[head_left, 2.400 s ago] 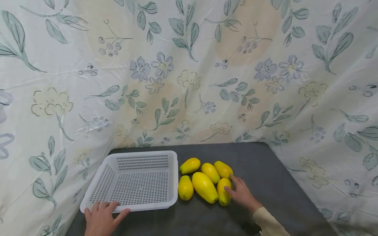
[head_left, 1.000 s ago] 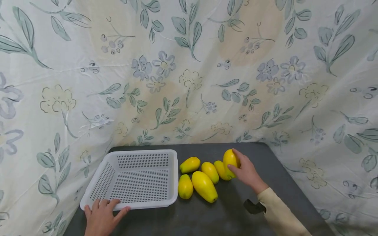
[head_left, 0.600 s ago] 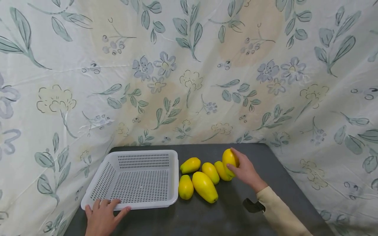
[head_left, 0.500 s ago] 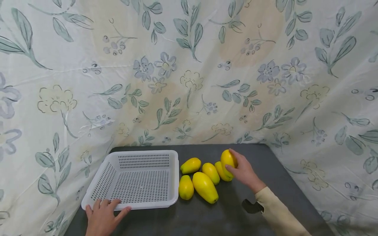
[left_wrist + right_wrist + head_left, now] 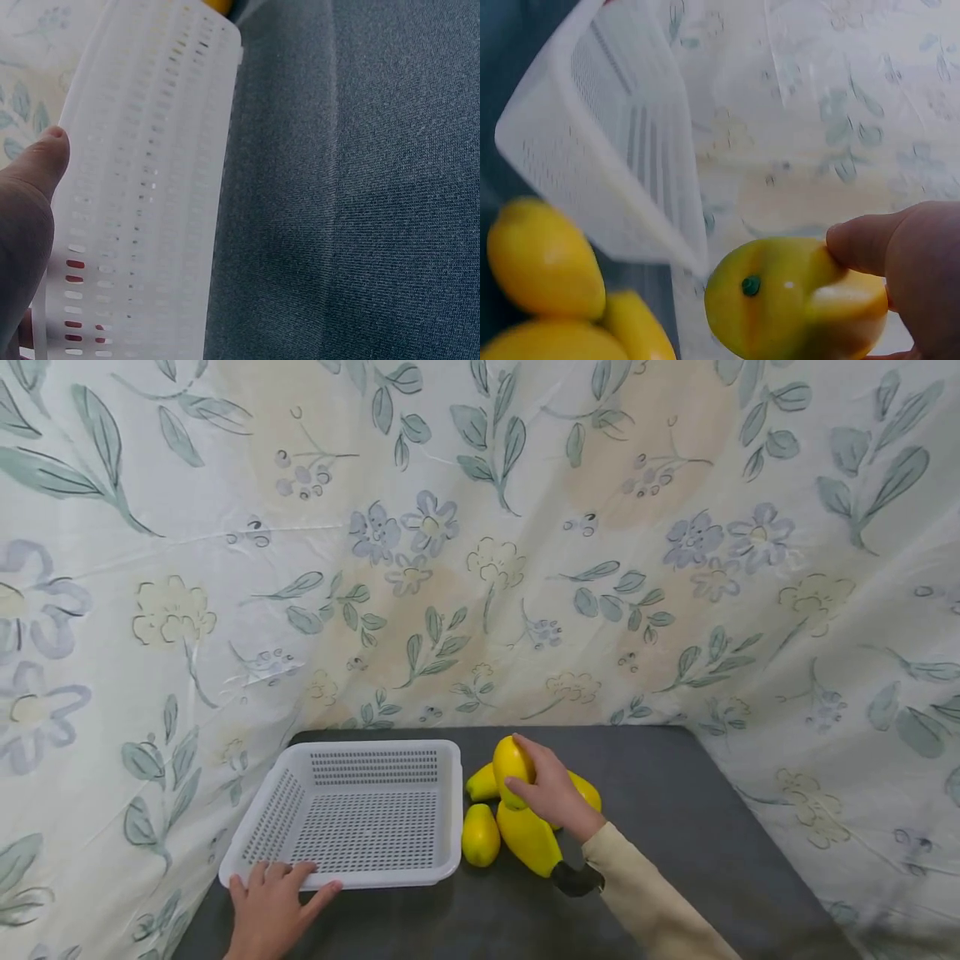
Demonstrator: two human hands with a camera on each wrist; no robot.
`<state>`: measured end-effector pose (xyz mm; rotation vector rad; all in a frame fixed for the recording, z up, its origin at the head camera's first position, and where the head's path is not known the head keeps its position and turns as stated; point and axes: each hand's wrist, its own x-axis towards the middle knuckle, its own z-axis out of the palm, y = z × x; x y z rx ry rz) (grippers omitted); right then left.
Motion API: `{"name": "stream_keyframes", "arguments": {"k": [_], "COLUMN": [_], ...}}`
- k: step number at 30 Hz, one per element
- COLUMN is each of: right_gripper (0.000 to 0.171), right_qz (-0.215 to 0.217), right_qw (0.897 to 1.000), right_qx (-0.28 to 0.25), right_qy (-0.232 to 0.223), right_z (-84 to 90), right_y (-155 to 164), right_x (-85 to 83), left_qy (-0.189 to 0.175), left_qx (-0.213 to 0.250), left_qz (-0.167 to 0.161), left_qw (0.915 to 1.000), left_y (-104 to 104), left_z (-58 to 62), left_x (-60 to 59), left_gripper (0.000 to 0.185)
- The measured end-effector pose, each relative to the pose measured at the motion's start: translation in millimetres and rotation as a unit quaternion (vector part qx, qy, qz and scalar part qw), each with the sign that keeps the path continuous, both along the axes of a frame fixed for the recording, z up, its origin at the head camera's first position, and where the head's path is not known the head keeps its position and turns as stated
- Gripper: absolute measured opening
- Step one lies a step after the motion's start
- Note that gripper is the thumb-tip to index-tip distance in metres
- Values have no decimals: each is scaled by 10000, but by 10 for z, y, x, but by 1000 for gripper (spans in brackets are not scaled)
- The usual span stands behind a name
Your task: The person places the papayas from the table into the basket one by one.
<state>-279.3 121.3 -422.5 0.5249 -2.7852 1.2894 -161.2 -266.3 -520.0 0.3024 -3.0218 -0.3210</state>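
Observation:
My right hand (image 5: 555, 792) grips a yellow papaya (image 5: 512, 762), raised above the other fruit. In the right wrist view the held papaya (image 5: 776, 304) shows its small green stem end, with my thumb on its side. My left hand (image 5: 272, 908) holds the near-left rim of a white slotted plastic basket (image 5: 375, 880). The left wrist view shows the thumb at the rim and the fingers through the slots of the basket wall (image 5: 150, 187). Below the held fruit lie a large papaya (image 5: 528, 843), a smaller one (image 5: 481, 835) and others, partly hidden by my right hand.
The basket stands on a dark table (image 5: 645, 777), just left of the fruit. Another papaya (image 5: 587, 789) shows right of my wrist, and one (image 5: 482, 783) behind. A dark object (image 5: 576, 880) sits under the right cuff. Floral cloth (image 5: 480, 568) hangs behind and at the sides.
My right hand took up the papaya at the near right of the group, lifted it, then carried it left toward the basket. My left hand has stayed at the basket rim.

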Motion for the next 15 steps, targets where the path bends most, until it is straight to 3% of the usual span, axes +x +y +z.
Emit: {"name": "stream_keyframes", "arguments": {"k": [9, 15], "right_gripper": [70, 69], "right_qz": [670, 914], "right_qw": [9965, 9948], "right_qx": [-137, -135], "right_qy": [-477, -436], "right_z": [-15, -25], "right_y": [-623, -842], "right_x": [81, 134], "left_qy": [7, 100], "left_qx": [121, 159], "left_qz": [-10, -18], "left_qw": [9999, 9998], "left_y": [32, 28], "left_z": [46, 67], "left_x": [14, 39], "left_gripper": [73, 68]}}
